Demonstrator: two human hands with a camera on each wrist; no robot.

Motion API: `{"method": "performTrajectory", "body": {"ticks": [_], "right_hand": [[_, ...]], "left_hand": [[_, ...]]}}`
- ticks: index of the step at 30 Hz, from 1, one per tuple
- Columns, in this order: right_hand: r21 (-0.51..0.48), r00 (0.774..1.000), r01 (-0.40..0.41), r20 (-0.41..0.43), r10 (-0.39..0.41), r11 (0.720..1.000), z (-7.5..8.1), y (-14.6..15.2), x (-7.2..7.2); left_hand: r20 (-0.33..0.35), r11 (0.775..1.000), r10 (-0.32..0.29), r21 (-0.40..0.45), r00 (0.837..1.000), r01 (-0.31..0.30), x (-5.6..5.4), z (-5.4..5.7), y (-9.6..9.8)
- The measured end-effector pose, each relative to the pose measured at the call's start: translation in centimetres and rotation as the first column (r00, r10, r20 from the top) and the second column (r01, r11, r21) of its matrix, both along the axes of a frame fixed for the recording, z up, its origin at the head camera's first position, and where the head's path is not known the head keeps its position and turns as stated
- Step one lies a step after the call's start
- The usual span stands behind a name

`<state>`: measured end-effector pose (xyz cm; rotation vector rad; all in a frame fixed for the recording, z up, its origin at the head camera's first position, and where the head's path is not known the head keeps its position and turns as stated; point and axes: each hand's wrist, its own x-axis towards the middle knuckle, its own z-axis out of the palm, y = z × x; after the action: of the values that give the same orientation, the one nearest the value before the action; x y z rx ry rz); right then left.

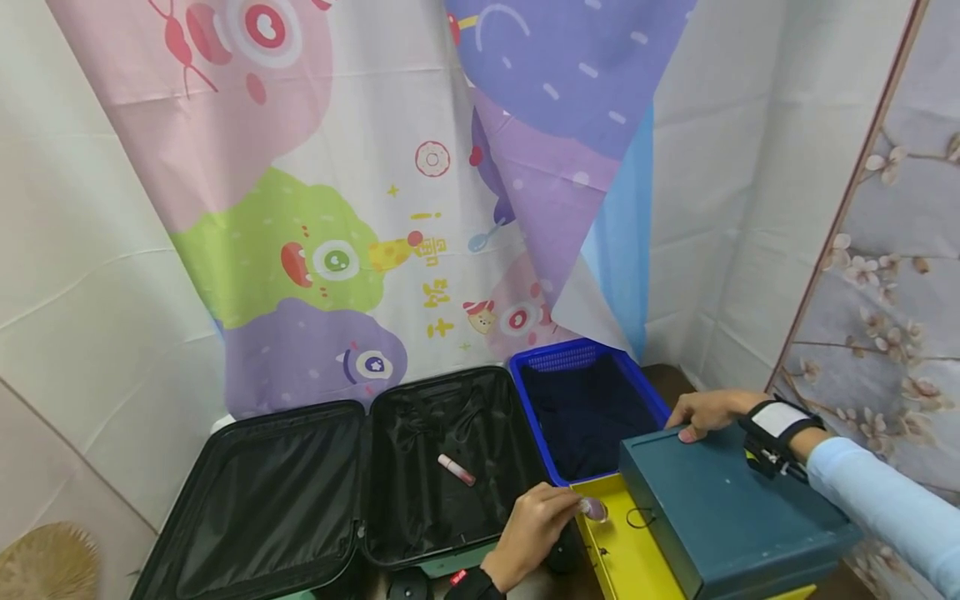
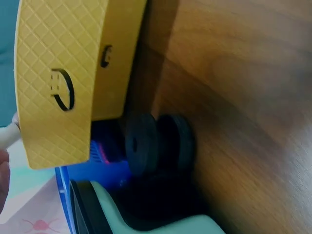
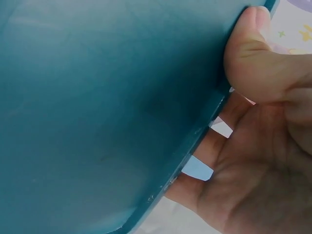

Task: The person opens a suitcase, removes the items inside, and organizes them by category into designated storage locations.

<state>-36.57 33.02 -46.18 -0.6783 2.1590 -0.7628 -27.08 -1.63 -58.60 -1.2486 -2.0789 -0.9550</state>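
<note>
My left hand [image 1: 534,527] pinches a small mauve item with a pale end [image 1: 595,509] over the open yellow drawer [image 1: 626,554]. In the left wrist view, its whitish part [image 2: 9,135] shows beside the drawer front; its exact kind I cannot tell. A thin dark loop [image 1: 640,518] lies in the drawer. My right hand [image 1: 708,412] grips the far edge of the teal drawer box [image 1: 738,492]. The right wrist view shows the thumb [image 3: 248,48] on the box's top and the fingers along its side. A white-and-pink lip gloss tube [image 1: 456,470] lies in the suitcase [image 1: 442,546].
The black-lined suitcase lies open, its other half [image 1: 262,500] to the left. Behind the drawer box stands a blue basket [image 1: 551,446] holding dark cloth [image 1: 588,408]. Dark suitcase wheels [image 2: 141,146] stand near the drawer above the wooden surface [image 2: 234,112]. A patterned curtain [image 1: 315,200] hangs behind.
</note>
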Motion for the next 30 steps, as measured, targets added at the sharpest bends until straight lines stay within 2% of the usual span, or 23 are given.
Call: {"method": "performTrajectory", "body": {"ticks": [5, 8, 16, 24, 30], "right_hand": [[-0.005, 1.0, -0.012, 0.01, 0.012, 1.0, 0.0, 0.0, -0.1], [0.006, 1.0, 0.001, 0.0, -0.001, 1.0, -0.1, -0.1, 0.0], [0.022, 0.999, 0.036, -0.013, -0.036, 0.999, -0.2, -0.4, 0.3], [0.018, 0.999, 0.024, -0.03, -0.023, 1.0, 0.4, -0.1, 0.4], [0.03, 0.998, 0.045, -0.039, -0.044, 0.999, 0.0, 0.0, 0.4]], "left_hand": [[0.104, 1.0, -0.007, 0.025, 0.995, 0.004, 0.1, 0.0, 1.2], [0.137, 1.0, -0.025, 0.013, 0.99, 0.024, 0.2, 0.0, 1.8], [0.155, 0.996, -0.025, -0.082, 0.988, 0.038, 0.3, -0.9, 1.9], [0.175, 0.986, -0.021, -0.162, 0.984, 0.049, -0.1, -0.4, 1.5], [0.195, 0.98, 0.004, -0.195, 0.981, 0.034, 0.0, -0.5, 2.0]]}}
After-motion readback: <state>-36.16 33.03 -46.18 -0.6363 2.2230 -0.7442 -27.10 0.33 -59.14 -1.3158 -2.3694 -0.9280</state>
